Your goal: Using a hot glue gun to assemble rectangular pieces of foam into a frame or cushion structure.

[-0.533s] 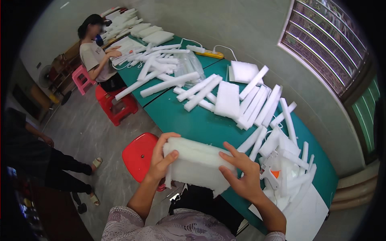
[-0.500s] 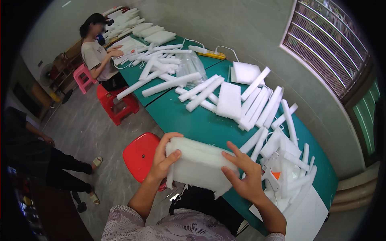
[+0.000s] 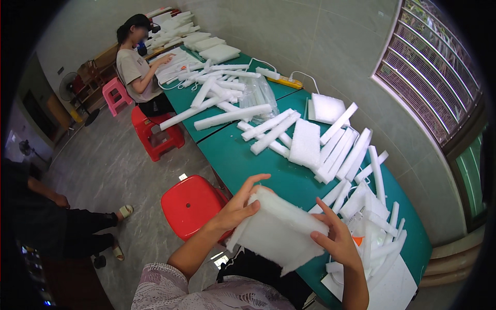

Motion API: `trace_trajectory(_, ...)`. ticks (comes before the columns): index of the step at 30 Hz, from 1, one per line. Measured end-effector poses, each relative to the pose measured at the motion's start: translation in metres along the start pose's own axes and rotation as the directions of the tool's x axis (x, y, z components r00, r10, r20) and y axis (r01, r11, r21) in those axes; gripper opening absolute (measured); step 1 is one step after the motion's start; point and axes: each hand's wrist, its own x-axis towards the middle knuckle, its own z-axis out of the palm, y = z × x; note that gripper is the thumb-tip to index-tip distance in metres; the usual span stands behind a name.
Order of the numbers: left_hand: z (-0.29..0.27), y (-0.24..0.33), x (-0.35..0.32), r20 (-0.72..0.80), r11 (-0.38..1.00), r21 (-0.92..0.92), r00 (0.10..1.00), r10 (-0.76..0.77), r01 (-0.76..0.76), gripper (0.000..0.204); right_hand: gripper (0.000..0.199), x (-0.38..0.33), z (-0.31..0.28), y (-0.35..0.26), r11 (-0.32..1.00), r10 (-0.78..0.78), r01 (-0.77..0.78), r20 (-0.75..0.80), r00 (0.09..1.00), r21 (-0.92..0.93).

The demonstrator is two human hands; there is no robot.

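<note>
**Foam pad, held two-handed over table edge**

Left hand [image 3: 238,205]: closed on the pad's upper left corner, thumb over the top edge. Right hand [image 3: 336,238]: fingers spread on the pad's right end, index raised. Foam pad [image 3: 279,230]: white, soft, held in the air above the near edge of the green table [image 3: 243,155]. Handling note: light, even grip is advised, since pinched corners would likely crush. Nearby: foam strips [image 3: 336,150] on the table, red stool [image 3: 191,204] below, a seated person [image 3: 137,67] farther down.

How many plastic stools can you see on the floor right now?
3: a red stool just left of the hands, a second red stool beside the seated person, and a pink stool behind that person. Others may be hidden under the green table.
</note>
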Motion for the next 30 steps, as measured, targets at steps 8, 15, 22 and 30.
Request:
trace_trajectory(8,-0.073,-0.025,0.076,0.047,0.997,-0.064,0.998,0.036,-0.033,0.058,0.059,-0.012,-0.043,0.018,0.934,0.256,-0.216,-0.112,0.960,0.284)
trace_trajectory(15,-0.269,-0.040,0.234,-0.506,0.397,0.854,0.714,0.484,0.337,0.052,0.068,-0.030,-0.061,0.021,0.923,0.255,-0.110,-0.372,0.893,0.370)
trace_trajectory(22,-0.306,-0.031,0.294,-0.667,0.326,0.741,0.695,0.268,0.587,0.071,0.068,-0.044,-0.061,0.027,0.867,0.300,-0.017,-0.495,0.815,0.498)
trace_trajectory(30,-0.433,-0.041,0.278,-0.416,0.120,0.904,0.784,0.460,0.410,0.067,0.064,-0.035,-0.065,0.039,0.820,0.235,0.176,-0.602,0.763,0.544)
